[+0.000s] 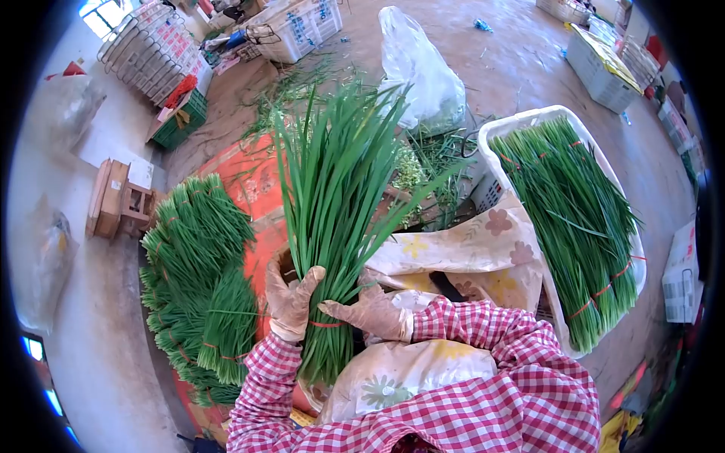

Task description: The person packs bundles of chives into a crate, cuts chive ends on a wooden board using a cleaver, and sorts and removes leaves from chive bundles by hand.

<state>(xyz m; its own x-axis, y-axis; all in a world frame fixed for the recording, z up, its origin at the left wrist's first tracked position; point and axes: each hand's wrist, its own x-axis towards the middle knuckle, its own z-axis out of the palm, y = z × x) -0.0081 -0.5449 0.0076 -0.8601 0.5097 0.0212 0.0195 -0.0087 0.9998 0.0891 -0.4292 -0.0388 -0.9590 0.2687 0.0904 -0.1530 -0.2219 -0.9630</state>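
Both my hands, in thin whitish gloves, hold an upright bunch of long green chives [340, 181]. My left hand [291, 298] grips its left side, thumb pointing up along the leaves. From the right, my right hand [370, 311] closes on it, the thumb lying across the front just above a red band [326, 325]. My fingers behind the bunch are partly hidden. The leaves fan out above the hands, and the stalks reach down toward my lap. A flowered apron [423, 370] covers my lap.
Banded chive bunches [192, 279] are piled on the left. At right, a white plastic basket [529, 121] holds more bunches. Beyond my hands lie loose trimmings [445, 158] and a clear plastic bag [423, 75]. A small wooden stool [121, 200] stands far left, near stacked crates [155, 53].
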